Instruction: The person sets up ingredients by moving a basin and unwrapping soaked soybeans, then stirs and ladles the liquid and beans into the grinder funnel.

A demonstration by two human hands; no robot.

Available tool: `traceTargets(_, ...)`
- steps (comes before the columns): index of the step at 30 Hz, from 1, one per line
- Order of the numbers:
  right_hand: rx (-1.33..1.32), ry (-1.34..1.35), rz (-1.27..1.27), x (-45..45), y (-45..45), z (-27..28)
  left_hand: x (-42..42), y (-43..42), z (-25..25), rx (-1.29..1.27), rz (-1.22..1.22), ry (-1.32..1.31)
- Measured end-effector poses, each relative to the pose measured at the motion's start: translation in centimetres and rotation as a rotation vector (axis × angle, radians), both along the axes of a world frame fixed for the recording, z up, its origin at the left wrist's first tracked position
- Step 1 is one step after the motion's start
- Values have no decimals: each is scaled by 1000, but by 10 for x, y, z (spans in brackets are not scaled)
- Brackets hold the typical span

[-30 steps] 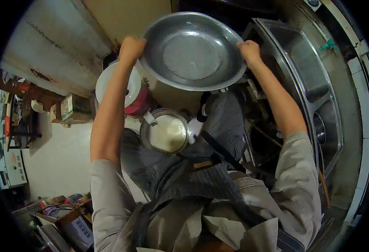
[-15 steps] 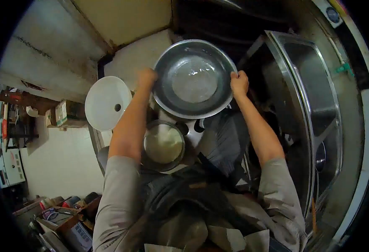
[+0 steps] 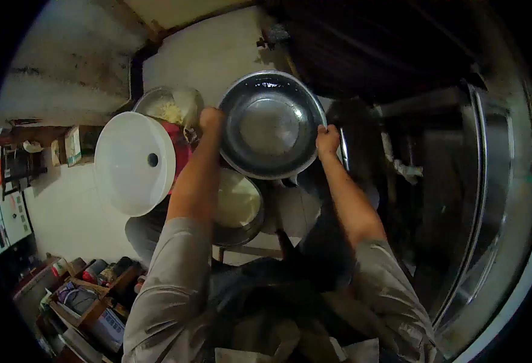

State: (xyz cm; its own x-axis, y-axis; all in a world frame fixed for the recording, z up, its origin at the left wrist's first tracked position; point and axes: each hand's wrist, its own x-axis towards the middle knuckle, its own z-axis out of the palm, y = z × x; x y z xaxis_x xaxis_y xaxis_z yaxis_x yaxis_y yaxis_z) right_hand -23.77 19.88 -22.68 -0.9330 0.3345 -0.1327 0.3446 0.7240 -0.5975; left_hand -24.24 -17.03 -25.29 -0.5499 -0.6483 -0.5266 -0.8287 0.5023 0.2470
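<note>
A wide metal basin (image 3: 233, 124) is held up between my two hands, its mouth facing me. There is a shiny, pale area at its bottom; whether that is liquid or bare metal I cannot tell. My left hand (image 3: 211, 121) is closed at the left rim, blurred and partly behind my forearm. On the right rim, my right hand (image 3: 328, 142) grips with the thumb over the edge. Below the basin stands a round pot (image 3: 259, 225) with pale, creamy-white contents, partly covered by my left forearm. To the left is a large white bowl (image 3: 121, 163) with a dark round spot inside.
Behind the white bowl sits another bowl (image 3: 148, 106) with pale yellow bits. Something red (image 3: 182, 148) shows beside it. At right stands a metal sink unit (image 3: 484, 199). Boxes with bottles and jars (image 3: 90, 293) occupy the lower left, on the tiled floor (image 3: 66, 224).
My view has shifted, and the basin appears slightly further left and lower, still in both hands. The bowl with yellow bits and the red thing now show behind the white bowl.
</note>
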Motion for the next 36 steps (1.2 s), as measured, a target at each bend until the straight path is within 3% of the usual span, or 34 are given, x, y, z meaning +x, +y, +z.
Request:
traceTargets(2, 0, -19, 26, -6, 0, -25, -8, -14, -61, -46, 0, -40)
traceTargets(5, -23, -44, 73, -13, 3, -71, 0, -1, -58, -158, 5, 83)
traceTargets(6, -41, -53, 75, -15, 5, -89, 1, 4, -53, -82, 199, 186)
traceTargets(7, -114, -50, 73, -16, 2, -91, -4, 3, -64, -93, 217, 174)
traceTargets(9, -238, 47, 88, -12, -11, -81, -18, -8, -86, -327, -837, -497)
traceTargets(10, -250, 44, 105, -12, -13, -88, -21, -15, -105, -333, -817, -505)
traceTargets(11, -301, 116, 130, -13, -16, -95, -17, -19, -123, -267, -597, -403)
traceTargets(13, -376, 166, 158, -4, -17, -116, -10, -11, -108, -156, -29, -48)
traceTargets(14, -196, 148, 224, -2, -9, -133, -10, -9, -108, -153, 73, 36)
traceTargets(15, -13, 136, 285, 0, -3, -149, -10, -6, -108, -157, 129, 89)
traceTargets(19, -167, 3, 213, 6, 6, -198, -13, -2, -104, -198, 126, 157)
traceTargets(20, -626, -92, 56, 8, 10, -216, -13, -5, -102, -130, 135, 139)
traceTargets(23, -1110, -296, -87, 11, 18, -230, -8, -8, -116, -99, 144, 120)
traceTargets(25, -219, -201, 347, 9, -8, -185, -7, -11, -128, -145, 138, 131)
traceTargets(27, -326, -229, 299, 11, -13, -191, -5, -14, -143, -118, 271, 60)
traceTargets(29, -429, -255, 248, 19, -3, -217, 4, -20, -152, -92, 173, 39)
traceTargets(30, -351, -115, 455, 24, 11, -245, 9, -22, -153, -63, 75, 21)
traceTargets(32, -271, 32, 658, 23, 8, -242, 5, -16, -131, -45, 134, -8)
traceTargets(34, -235, -340, 425, 14, -12, -186, 6, -15, -133, -21, 194, -33)
traceTargets(36, -89, -369, 559, 21, 11, -259, 7, -16, -154, -149, 79, -4)
